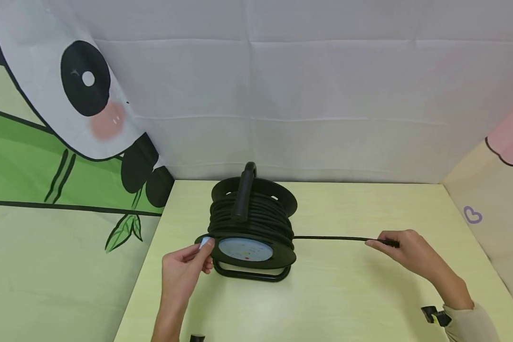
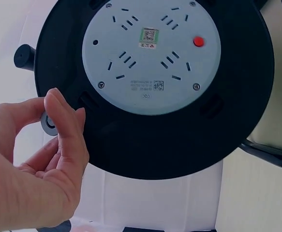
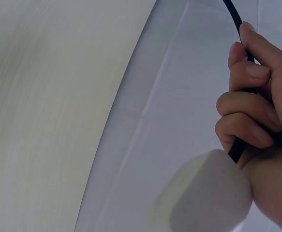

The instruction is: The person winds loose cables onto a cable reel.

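Note:
On the table stands a black cable reel [image 1: 267, 213], wound with black cable, with a pale round disc [image 2: 150, 58] on its near flange. My left hand [image 1: 181, 273] is at the left edge of this flange, pinching a small grey-blue knob [image 2: 49, 124] between thumb and fingers. From the reel's right side a length of black cable [image 1: 329, 237] runs nearly straight across to my right hand [image 1: 414, 254]. The right fingers [image 3: 249, 104] curl round the cable, and a short end sticks out below them in the right wrist view.
The reel rests on a black tube stand [image 1: 252, 275] and has a carrying handle [image 1: 243, 194] on top. Behind the pale wooden table [image 1: 346, 294] hangs a white cloth [image 1: 325, 95], with a printed cartoon cloth [image 1: 68, 266] to the left and another printed surface [image 1: 508, 209] to the right.

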`<state>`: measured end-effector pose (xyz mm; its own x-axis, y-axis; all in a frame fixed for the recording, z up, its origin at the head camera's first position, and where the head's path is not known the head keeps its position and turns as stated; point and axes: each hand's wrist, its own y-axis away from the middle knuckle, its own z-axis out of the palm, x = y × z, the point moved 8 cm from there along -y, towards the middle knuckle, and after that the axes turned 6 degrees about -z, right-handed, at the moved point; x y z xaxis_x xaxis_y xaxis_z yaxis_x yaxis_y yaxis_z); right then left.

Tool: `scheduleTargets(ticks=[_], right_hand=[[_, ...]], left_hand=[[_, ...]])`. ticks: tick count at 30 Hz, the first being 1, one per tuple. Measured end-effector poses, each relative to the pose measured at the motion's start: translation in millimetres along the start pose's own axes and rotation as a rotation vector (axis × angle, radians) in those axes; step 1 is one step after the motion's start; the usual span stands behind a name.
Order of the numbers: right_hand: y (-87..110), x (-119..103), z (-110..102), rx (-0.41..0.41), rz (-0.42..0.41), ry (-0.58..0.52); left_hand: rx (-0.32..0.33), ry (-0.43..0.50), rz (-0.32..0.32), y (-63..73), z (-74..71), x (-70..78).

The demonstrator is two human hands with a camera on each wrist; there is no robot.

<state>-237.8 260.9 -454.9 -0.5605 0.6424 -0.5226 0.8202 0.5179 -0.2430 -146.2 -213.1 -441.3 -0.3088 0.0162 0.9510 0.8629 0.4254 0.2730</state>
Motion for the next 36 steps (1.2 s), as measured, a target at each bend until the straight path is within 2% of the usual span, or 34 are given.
scheduleTargets(ticks=[5,15,24,30,36], right_hand=[[-0.2,-5.2,5.3,-0.027,-0.012,-0.019],[5.7,-2.2,22.5,-0.162,0.066,-0.104],[8.2,-8.9,37.9,-0.203,-0.027,-0.164],[10.0,-12.7,49.6,-0.237,-0.022,-0.198],[11.6,-17.6,61.6,-0.297,-0.028,-0.288]], left_hand=[[-0.014,0.015,0.033,3.7,4.3,5.9],[-0.052,-0.005,0.115,13.9,17.5,18.3],[-0.094,-0.021,0.14,20.6,28.5,21.6],[-0.126,-0.031,0.164,25.5,36.0,22.9],[-0.155,-0.035,0.234,30.5,45.7,27.0]])
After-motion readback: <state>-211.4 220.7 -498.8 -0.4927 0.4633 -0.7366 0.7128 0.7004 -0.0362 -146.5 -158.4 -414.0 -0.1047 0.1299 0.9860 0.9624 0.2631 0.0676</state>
